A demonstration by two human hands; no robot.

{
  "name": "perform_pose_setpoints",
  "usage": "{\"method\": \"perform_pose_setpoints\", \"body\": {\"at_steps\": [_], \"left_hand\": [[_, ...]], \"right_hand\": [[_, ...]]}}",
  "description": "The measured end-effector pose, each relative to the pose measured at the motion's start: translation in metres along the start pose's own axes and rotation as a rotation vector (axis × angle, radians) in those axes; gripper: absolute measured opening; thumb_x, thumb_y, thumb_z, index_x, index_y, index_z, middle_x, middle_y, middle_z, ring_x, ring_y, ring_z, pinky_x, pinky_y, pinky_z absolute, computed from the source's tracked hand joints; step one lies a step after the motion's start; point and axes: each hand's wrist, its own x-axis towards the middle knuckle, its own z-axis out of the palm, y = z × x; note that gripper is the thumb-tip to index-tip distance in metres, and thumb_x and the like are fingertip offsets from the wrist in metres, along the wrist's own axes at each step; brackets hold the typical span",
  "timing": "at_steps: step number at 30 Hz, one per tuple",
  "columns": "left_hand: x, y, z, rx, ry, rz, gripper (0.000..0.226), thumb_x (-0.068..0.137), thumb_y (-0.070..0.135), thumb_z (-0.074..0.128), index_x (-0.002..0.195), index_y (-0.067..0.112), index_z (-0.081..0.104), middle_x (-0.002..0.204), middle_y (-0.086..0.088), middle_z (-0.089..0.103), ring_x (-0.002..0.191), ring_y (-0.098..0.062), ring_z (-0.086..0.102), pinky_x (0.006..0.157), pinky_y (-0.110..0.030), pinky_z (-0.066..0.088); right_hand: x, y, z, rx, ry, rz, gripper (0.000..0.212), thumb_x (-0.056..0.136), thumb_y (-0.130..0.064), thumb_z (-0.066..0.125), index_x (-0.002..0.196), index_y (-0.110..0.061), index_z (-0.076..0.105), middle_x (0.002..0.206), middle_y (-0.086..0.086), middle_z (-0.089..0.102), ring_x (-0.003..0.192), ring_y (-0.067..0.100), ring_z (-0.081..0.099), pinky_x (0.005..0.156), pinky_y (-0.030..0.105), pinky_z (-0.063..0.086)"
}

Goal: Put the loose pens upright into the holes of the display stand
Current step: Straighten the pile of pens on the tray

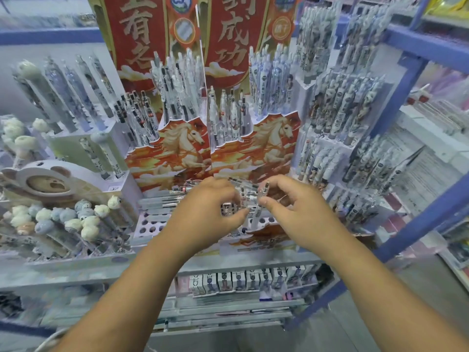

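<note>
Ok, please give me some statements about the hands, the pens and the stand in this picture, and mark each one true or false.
1. The right hand holds a white pen nearly upright. True.
2. Every hole in the front tray of the display stand is filled. False: several holes there are empty.
3. Loose pens lie flat on the stand, left of the left hand. True.
4. The horse picture is printed on a blue card. False: the card is red and orange.
5. The left hand rests far from the right hand. False: their fingertips are close together.
</note>
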Motion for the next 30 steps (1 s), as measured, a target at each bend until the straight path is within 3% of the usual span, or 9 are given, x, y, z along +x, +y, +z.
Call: {"method": "perform_pose_setpoints", "body": {"at_steps": [5, 10, 12, 14, 16, 23, 26, 28, 30], "left_hand": [[0.008, 0.005, -0.01, -0.011, -0.135, -0.071, 0.022, 0.086, 0.042, 0.07, 0.072, 0.027, 0.06, 0.072, 0.009, 0.058, 0.071, -0.011, 0.056, 0.065, -0.034, 0.05], [0.01, 0.004, -0.008, 0.096, -0.238, -0.057, 0.045, 0.087, 0.044, 0.068, 0.058, 0.036, 0.035, 0.064, 0.009, 0.045, 0.064, -0.017, 0.048, 0.059, -0.035, 0.044], [0.011, 0.007, -0.005, 0.144, -0.252, -0.072, 0.041, 0.085, 0.049, 0.068, 0.059, 0.038, 0.04, 0.066, 0.011, 0.047, 0.066, -0.014, 0.049, 0.057, -0.03, 0.039], [0.014, 0.011, -0.005, 0.237, -0.261, -0.121, 0.028, 0.082, 0.059, 0.068, 0.068, 0.037, 0.06, 0.073, 0.01, 0.06, 0.071, -0.012, 0.057, 0.056, -0.027, 0.039], [0.02, 0.015, -0.006, 0.342, -0.29, -0.171, 0.029, 0.08, 0.064, 0.067, 0.083, 0.035, 0.072, 0.084, 0.009, 0.07, 0.079, -0.014, 0.064, 0.059, -0.026, 0.044], [0.025, 0.019, -0.009, 0.415, -0.348, -0.197, 0.032, 0.08, 0.06, 0.069, 0.099, 0.035, 0.073, 0.101, 0.01, 0.072, 0.089, -0.015, 0.065, 0.066, -0.028, 0.047], [0.011, 0.01, -0.02, 0.188, -0.327, -0.224, 0.057, 0.073, 0.068, 0.072, 0.121, 0.039, 0.065, 0.121, 0.016, 0.067, 0.106, -0.011, 0.063, 0.086, -0.033, 0.054], [-0.005, -0.002, -0.03, -0.053, -0.222, -0.244, 0.061, 0.069, 0.073, 0.066, 0.12, 0.039, 0.066, 0.117, 0.019, 0.067, 0.107, -0.004, 0.062, 0.091, -0.03, 0.052], [-0.022, -0.018, -0.034, -0.203, -0.032, -0.272, 0.054, 0.075, 0.073, 0.053, 0.11, 0.036, 0.071, 0.108, 0.019, 0.069, 0.101, 0.0, 0.062, 0.089, -0.029, 0.052]], "right_hand": [[0.003, 0.004, 0.003, -0.022, 0.0, 0.011, 0.008, 0.095, -0.026, 0.067, 0.097, -0.034, 0.064, 0.087, -0.014, 0.067, 0.081, 0.008, 0.064, 0.076, 0.031, 0.056], [0.006, 0.007, 0.006, -0.087, -0.053, 0.053, 0.006, 0.093, -0.026, 0.07, 0.096, -0.029, 0.068, 0.086, -0.013, 0.069, 0.076, 0.001, 0.062, 0.072, 0.021, 0.052], [0.006, 0.006, 0.008, -0.134, -0.122, 0.074, 0.006, 0.092, -0.025, 0.072, 0.096, -0.026, 0.069, 0.088, -0.009, 0.07, 0.07, -0.005, 0.058, 0.064, 0.01, 0.044], [0.008, 0.006, 0.011, -0.163, -0.171, 0.094, 0.007, 0.092, -0.025, 0.072, 0.097, -0.023, 0.068, 0.089, -0.007, 0.07, 0.063, -0.007, 0.054, 0.058, 0.007, 0.04], [0.009, 0.005, 0.012, -0.168, -0.186, 0.107, 0.008, 0.092, -0.025, 0.072, 0.097, -0.022, 0.068, 0.089, -0.007, 0.069, 0.063, -0.006, 0.053, 0.057, 0.007, 0.039], [0.013, 0.002, 0.008, -0.186, -0.243, 0.153, 0.011, 0.093, -0.029, 0.07, 0.103, -0.025, 0.068, 0.091, -0.012, 0.066, 0.073, -0.004, 0.056, 0.062, 0.01, 0.038], [0.013, -0.003, 0.0, -0.086, -0.257, 0.204, 0.024, 0.096, -0.017, 0.059, 0.113, -0.03, 0.069, 0.1, -0.018, 0.067, 0.085, -0.008, 0.06, 0.069, 0.009, 0.043], [0.016, -0.009, -0.005, 0.041, -0.192, 0.231, 0.033, 0.097, -0.006, 0.052, 0.109, -0.03, 0.071, 0.101, -0.018, 0.072, 0.088, -0.003, 0.067, 0.077, 0.02, 0.054], [0.024, -0.018, -0.007, 0.07, -0.124, 0.244, 0.028, 0.1, -0.01, 0.054, 0.105, -0.031, 0.073, 0.099, -0.017, 0.075, 0.09, 0.013, 0.071, 0.079, 0.035, 0.06]]}}
